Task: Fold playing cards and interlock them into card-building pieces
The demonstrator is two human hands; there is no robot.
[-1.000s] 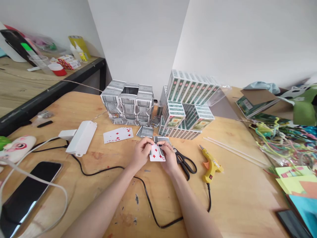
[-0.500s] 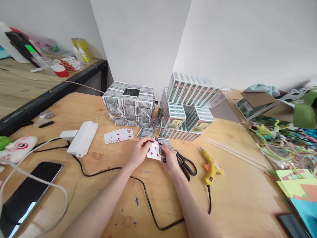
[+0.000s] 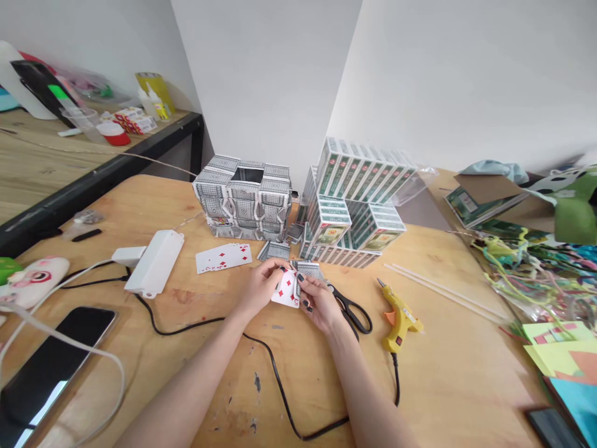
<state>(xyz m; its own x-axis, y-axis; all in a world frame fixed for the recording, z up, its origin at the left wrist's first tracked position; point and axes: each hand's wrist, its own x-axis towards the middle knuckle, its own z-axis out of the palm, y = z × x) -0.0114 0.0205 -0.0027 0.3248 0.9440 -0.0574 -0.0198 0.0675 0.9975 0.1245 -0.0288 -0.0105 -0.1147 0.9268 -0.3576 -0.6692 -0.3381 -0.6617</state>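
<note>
Though perhaps paint-flecked, wooden table (image 3: 448, 373) beneath hands (image 3: 262, 287) (image 3: 323, 303) and card (image 3: 284, 296), pale walls (image 3: 261, 81) behind.

Bright, diffuse light spreads evenly over the table (image 3: 448, 379), leaving faint, soft-edged shadows; its source is out of view. The wall (image 3: 466, 74) looks paler toward two o'clock than ten. Glare streaks the phone (image 3: 51, 370) at eight o'clock. Pips on the held card (image 3: 284, 292) are readable, while wide-angle stretching smears the strings (image 3: 550, 274) near three o'clock.
</note>
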